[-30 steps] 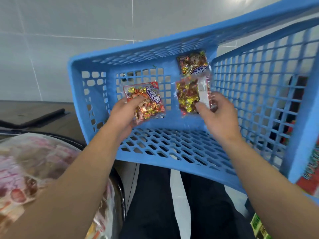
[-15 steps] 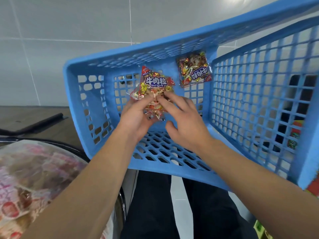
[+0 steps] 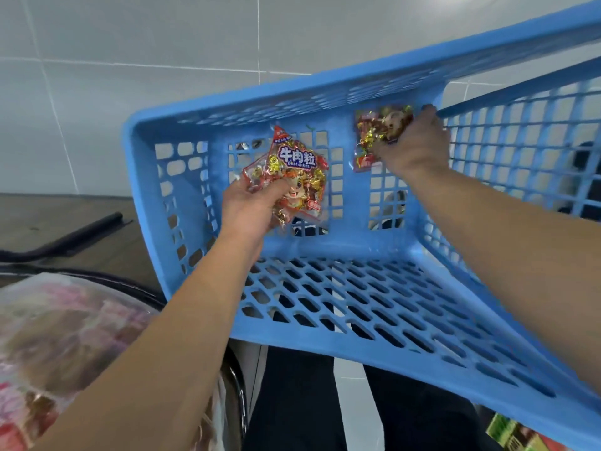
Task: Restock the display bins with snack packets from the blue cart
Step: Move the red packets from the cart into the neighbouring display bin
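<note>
The blue cart (image 3: 325, 327) is a plastic mesh basket that fills the middle and right of the view. Inside it, my left hand (image 3: 250, 213) grips a bunch of clear snack packets (image 3: 292, 170) with red print and gold-wrapped pieces, held up against the far wall. Further right, my right hand (image 3: 413, 148) reaches to the far corner and closes on another snack packet (image 3: 374, 135) that lies against the wall. No other packets show on the cart's mesh floor.
A round display bin (image 3: 136, 289) with a dark rim sits at lower left, filled with pink and brown packets (image 3: 65, 336). A tiled wall is behind. Dark trousers show below the cart, and a green packet (image 3: 517, 436) at the bottom right corner.
My right hand left the packets in my left hand and moved up and right to the packet in the cart's far corner. My left hand stayed put with its bunch.
</note>
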A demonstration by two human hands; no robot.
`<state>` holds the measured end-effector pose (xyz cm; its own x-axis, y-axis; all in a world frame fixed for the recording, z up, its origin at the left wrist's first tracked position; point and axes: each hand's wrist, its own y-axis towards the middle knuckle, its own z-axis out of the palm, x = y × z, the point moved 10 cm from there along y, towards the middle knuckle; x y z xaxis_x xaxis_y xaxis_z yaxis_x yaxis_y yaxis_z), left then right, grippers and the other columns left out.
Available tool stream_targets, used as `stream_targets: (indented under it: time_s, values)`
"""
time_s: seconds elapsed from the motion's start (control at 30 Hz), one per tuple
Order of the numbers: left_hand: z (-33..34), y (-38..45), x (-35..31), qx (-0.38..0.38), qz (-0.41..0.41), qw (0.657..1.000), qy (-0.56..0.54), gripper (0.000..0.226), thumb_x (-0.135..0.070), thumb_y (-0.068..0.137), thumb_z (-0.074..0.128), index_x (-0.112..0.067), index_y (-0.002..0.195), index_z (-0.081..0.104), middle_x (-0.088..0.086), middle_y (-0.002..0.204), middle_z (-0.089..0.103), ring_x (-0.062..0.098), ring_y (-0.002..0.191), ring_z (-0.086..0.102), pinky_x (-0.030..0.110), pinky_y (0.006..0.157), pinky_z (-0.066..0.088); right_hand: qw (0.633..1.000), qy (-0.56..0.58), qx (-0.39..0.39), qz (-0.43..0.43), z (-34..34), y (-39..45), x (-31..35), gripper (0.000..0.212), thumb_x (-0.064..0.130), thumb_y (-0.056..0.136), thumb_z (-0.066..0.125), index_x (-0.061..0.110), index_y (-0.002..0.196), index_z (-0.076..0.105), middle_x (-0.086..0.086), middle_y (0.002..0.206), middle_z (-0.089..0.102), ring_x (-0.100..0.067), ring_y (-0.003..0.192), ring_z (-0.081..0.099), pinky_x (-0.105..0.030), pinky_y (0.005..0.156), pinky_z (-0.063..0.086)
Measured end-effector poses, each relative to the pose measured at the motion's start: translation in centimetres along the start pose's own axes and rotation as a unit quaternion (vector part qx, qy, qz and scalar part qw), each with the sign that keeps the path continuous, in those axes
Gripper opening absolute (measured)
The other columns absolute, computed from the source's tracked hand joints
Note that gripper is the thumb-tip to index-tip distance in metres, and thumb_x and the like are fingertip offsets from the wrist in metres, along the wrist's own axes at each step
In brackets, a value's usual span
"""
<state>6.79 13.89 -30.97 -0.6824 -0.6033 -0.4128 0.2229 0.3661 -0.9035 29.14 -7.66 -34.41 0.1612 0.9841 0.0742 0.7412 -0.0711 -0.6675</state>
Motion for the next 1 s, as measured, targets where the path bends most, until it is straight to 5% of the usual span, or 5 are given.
stream_targets:
  time_s: [0.27, 0.47, 0.8, 0.9, 1.0]
  values:
    - [-1.4, -2.3, 0.6, -0.017, -0.002, 1.000, 0.006, 0.021, -0.014, 0.085, 0.077, -0.021, 0.101, 0.066, 0.002, 0.098, 0.078, 0.021, 0.087, 0.076, 0.031, 0.064, 0.057, 0.959, 0.266, 0.085, 0.040, 1.8, -5.1, -3.6, 0.044, 0.027, 0.075, 0.082, 0.015, 0.106, 0.054, 0.003, 0.095, 0.064, -0.011, 0.081, 0.063, -0.017, 0.056, 0.046]
    - [-2.9, -9.8, -1.6, -0.031, 0.024, 0.999, 0.023, 0.020, -0.018, 0.084, 0.079, -0.024, 0.100, 0.068, -0.001, 0.094, 0.078, 0.022, 0.083, 0.075, 0.034, 0.060, 0.056, 0.901, 0.389, 0.189, -0.025, -4.4, -13.6, -2.7, 0.042, 0.047, 0.062, 0.084, 0.033, 0.094, 0.061, -0.002, 0.100, 0.072, -0.020, 0.080, 0.072, -0.046, 0.073, 0.059]
    - [-3.2, -31.3, -1.8, -0.003, 0.095, 0.984, -0.149, 0.017, -0.011, 0.087, 0.074, -0.025, 0.097, 0.072, 0.006, 0.101, 0.078, 0.021, 0.086, 0.075, 0.033, 0.066, 0.058, 0.833, 0.335, 0.349, -0.268, -16.8, -30.7, 1.3, 0.047, -0.001, 0.080, 0.066, 0.039, 0.105, 0.070, 0.002, 0.095, 0.071, -0.018, 0.076, 0.066, -0.033, 0.067, 0.057]
    - [-4.7, -37.0, 0.1, -0.033, 0.126, 0.969, -0.209, 0.026, -0.005, 0.089, 0.070, -0.027, 0.080, 0.078, 0.002, 0.086, 0.078, 0.013, 0.067, 0.072, 0.025, 0.053, 0.054, 0.828, 0.303, 0.355, -0.310, -19.2, -34.7, 1.2, 0.044, -0.009, 0.083, 0.064, 0.029, 0.106, 0.067, -0.002, 0.085, 0.069, -0.019, 0.071, 0.059, -0.031, 0.065, 0.051]
    - [-7.2, -41.9, 2.9, -0.086, 0.130, 0.948, -0.279, 0.014, -0.005, 0.088, 0.071, -0.014, 0.099, 0.067, 0.005, 0.081, 0.073, 0.011, 0.050, 0.062, 0.021, 0.039, 0.040, 0.822, 0.267, 0.381, -0.328, -20.5, -38.2, 1.3, 0.033, -0.008, 0.083, 0.068, 0.021, 0.097, 0.061, -0.009, 0.074, 0.060, -0.014, 0.057, 0.055, -0.026, 0.057, 0.048]
